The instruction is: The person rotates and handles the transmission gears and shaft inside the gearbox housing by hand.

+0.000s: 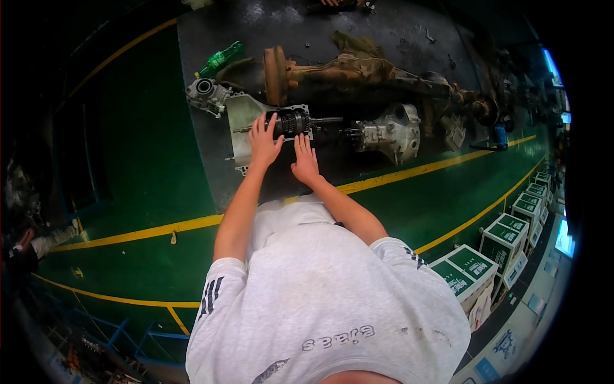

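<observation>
A pale metal gearbox housing [239,146] lies on the dark workbench in front of me. Inside it sits a gear shaft [295,121] with several dark toothed gears, its thin end sticking out to the right. My left hand [263,142] rests over the left part of the gears, fingers stretched out and thumb apart; its fingertips partly cover them. Close to the housing's near right edge is my right hand [306,160], fingers extended with the tips at the rim. Whether those tips press on the rim or the gears, I cannot tell.
Another silver gearbox casing [391,136] lies to the right. Behind runs a long rusty axle [358,72] with a brown drum [275,75]. A small metal casing [208,95] and a green bottle [220,59] are at the left. Green-white boxes [465,267] line the right side.
</observation>
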`<state>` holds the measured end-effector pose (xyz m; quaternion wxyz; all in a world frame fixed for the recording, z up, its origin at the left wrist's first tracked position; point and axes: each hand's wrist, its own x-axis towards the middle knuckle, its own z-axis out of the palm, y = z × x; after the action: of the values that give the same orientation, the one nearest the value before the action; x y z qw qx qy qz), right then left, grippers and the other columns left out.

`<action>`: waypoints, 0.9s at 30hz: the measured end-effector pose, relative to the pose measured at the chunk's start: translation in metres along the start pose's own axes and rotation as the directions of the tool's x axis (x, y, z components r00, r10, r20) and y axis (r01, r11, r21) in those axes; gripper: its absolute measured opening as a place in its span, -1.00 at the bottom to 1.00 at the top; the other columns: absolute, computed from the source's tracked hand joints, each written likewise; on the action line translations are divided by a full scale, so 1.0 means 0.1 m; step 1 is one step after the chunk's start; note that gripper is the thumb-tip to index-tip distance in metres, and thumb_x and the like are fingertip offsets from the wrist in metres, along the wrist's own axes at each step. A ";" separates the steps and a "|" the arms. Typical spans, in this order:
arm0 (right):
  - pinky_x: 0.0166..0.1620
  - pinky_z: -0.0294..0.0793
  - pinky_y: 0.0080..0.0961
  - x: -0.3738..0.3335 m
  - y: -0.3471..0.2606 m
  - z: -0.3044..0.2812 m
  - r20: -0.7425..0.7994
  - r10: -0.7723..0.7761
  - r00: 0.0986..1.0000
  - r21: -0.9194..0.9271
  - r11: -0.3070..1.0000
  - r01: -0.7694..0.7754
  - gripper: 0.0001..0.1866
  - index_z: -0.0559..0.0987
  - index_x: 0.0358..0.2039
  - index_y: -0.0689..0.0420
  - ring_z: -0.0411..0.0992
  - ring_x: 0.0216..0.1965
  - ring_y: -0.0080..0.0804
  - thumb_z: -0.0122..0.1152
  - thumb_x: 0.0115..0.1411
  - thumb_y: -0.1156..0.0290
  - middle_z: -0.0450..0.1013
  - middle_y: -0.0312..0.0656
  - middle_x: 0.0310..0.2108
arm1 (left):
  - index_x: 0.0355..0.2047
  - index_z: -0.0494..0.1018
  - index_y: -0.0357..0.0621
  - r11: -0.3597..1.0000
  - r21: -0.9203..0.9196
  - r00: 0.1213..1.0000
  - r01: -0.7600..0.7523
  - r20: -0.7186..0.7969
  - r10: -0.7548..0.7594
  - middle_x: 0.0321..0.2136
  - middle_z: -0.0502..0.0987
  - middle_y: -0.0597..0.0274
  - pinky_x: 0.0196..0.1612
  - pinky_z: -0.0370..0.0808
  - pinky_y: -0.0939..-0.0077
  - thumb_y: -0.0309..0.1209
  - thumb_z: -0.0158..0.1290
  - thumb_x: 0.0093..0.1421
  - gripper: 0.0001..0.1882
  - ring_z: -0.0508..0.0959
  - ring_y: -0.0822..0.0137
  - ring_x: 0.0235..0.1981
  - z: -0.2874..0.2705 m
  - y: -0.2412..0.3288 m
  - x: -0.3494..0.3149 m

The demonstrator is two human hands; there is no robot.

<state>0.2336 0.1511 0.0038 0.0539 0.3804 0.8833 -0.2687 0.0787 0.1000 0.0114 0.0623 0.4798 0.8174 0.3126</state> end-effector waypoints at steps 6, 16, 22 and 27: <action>0.29 0.09 -0.27 0.03 0.15 0.03 -0.131 -0.132 0.983 0.132 0.980 0.149 -0.18 0.07 0.28 0.24 -0.13 0.36 -0.05 0.13 -0.04 0.56 -0.06 -0.02 0.34 | 0.16 0.30 0.15 0.997 0.069 0.995 -0.019 0.098 0.013 0.18 0.21 0.06 0.13 0.19 0.12 -0.33 0.26 -0.07 -0.28 0.24 0.04 0.15 0.11 -0.10 0.18; 0.30 0.05 -0.42 0.46 0.29 -0.19 -0.170 0.167 0.971 0.527 0.848 -0.053 -0.17 0.06 0.29 0.28 -0.02 0.33 -0.05 0.16 -0.01 0.54 0.01 0.07 0.32 | 0.12 0.33 0.11 0.999 -0.005 0.999 -0.040 0.031 0.040 0.14 0.25 -0.01 0.15 0.23 0.16 -0.40 0.26 -0.09 -0.30 0.28 -0.01 0.13 0.11 -0.07 0.13; 0.29 0.05 -0.45 0.42 0.25 -0.09 -0.194 0.187 0.963 0.538 0.841 -0.055 -0.15 0.05 0.29 0.26 -0.03 0.34 -0.07 0.19 -0.01 0.53 -0.04 0.07 0.33 | 0.12 0.33 0.09 0.998 -0.051 0.999 -0.029 0.040 0.031 0.18 0.22 -0.03 0.18 0.22 0.13 -0.46 0.28 -0.14 -0.27 0.28 -0.04 0.14 0.10 -0.11 0.12; 0.28 0.07 -0.35 0.44 0.25 -0.06 -0.162 0.189 0.969 0.521 0.850 -0.078 -0.12 0.00 0.31 0.25 -0.01 0.31 0.03 0.19 0.00 0.49 -0.10 0.04 0.35 | 0.11 0.33 0.07 0.998 -0.062 0.999 -0.025 0.041 0.028 0.20 0.20 -0.04 0.19 0.22 0.12 -0.49 0.28 -0.16 -0.26 0.27 -0.06 0.15 0.11 -0.09 0.14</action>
<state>0.2205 0.1966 -0.0150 -0.1223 0.4676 0.7525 -0.4474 0.0684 0.1135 0.0001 0.0898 0.4948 0.7996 0.3284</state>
